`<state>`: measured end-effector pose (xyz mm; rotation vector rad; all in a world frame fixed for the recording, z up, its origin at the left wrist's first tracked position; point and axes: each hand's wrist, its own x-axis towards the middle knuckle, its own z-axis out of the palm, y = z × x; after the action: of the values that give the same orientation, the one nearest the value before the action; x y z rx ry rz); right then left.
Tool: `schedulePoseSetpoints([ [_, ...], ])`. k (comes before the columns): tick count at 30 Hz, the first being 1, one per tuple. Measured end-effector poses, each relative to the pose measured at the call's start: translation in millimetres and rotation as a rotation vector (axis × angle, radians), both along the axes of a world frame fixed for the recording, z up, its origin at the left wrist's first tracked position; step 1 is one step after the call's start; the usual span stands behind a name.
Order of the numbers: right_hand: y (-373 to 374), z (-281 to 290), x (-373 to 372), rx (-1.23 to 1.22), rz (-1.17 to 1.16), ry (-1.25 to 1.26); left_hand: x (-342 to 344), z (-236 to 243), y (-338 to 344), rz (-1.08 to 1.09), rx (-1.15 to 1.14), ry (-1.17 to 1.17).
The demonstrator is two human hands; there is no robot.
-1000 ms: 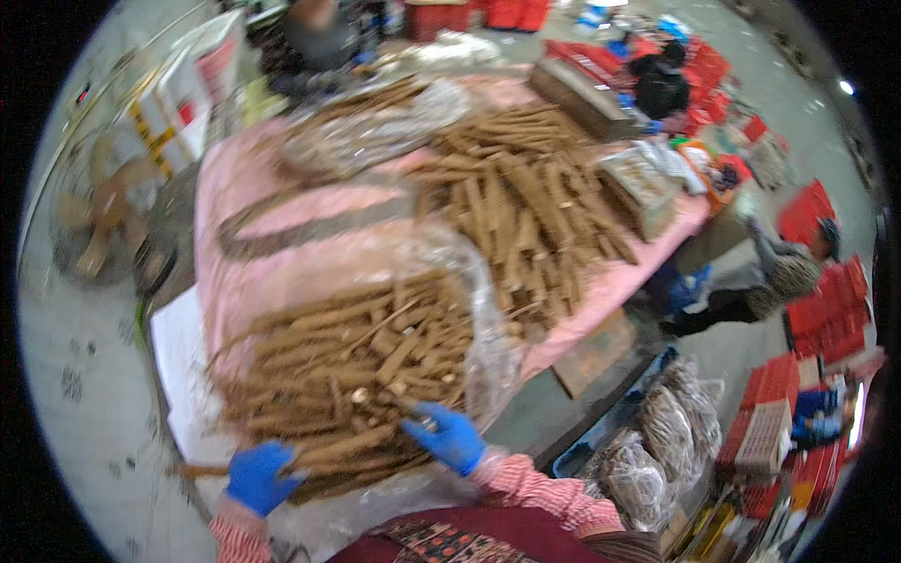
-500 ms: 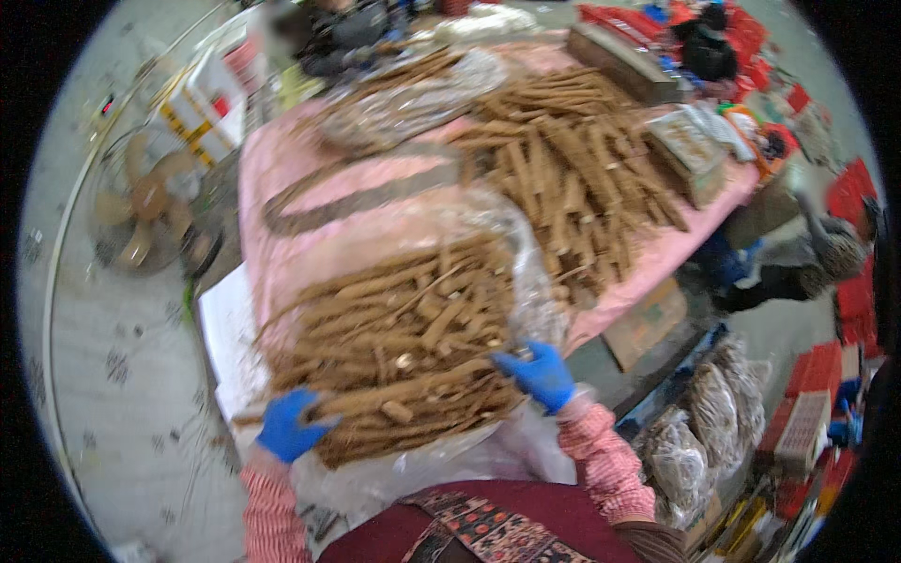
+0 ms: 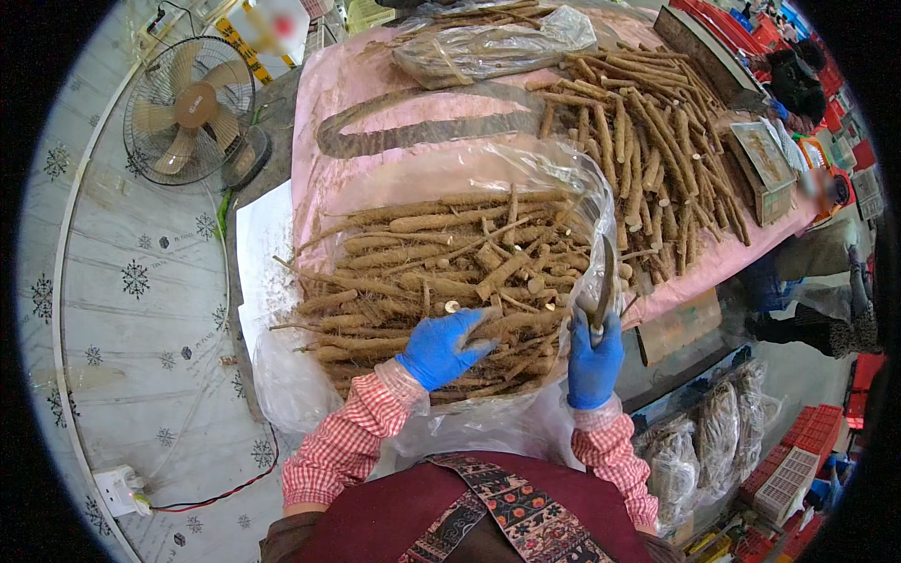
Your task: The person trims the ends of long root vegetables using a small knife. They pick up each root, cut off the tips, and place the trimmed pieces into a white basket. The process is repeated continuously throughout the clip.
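Left hand (image 3: 439, 349), in a blue glove, rests on top of the pile of brown roots (image 3: 441, 281) with its fingers curled around one root. Right hand (image 3: 595, 361), also in a blue glove, is closed tight on the edge of the clear plastic bag (image 3: 526, 174) and pulls it up. The roots lie inside this big bag, and the bag sits at the near end of the desk with the pink cover (image 3: 324, 103). Both arms wear red and white checked sleeves (image 3: 352, 441). Beyond the bag, a long dark root (image 3: 413, 131) lies across the pink cover. To the right of that, past the bag, is a second heap of loose roots (image 3: 648, 141). At the far end of the desk lies another plastic bag of roots (image 3: 488, 47). To the left of the desk, a fan (image 3: 188, 111) stands on the floor. Red crates (image 3: 798, 474) sit on the floor to the right of the desk.
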<state>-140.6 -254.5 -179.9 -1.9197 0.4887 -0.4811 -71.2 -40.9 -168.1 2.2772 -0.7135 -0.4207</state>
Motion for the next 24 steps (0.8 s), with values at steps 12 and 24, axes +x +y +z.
schedulePoseSetpoints([
  [12, 39.4, -7.8, -1.5, -0.311, 0.309, 0.195, 3.7, 13.4, 7.0, -0.013, 0.009, -0.092],
  [24, 58.5, -6.0, 19.7, 0.628, 0.495, 0.266, 26.7, 165.6, 48.7, 0.373, -0.97, 0.089],
])
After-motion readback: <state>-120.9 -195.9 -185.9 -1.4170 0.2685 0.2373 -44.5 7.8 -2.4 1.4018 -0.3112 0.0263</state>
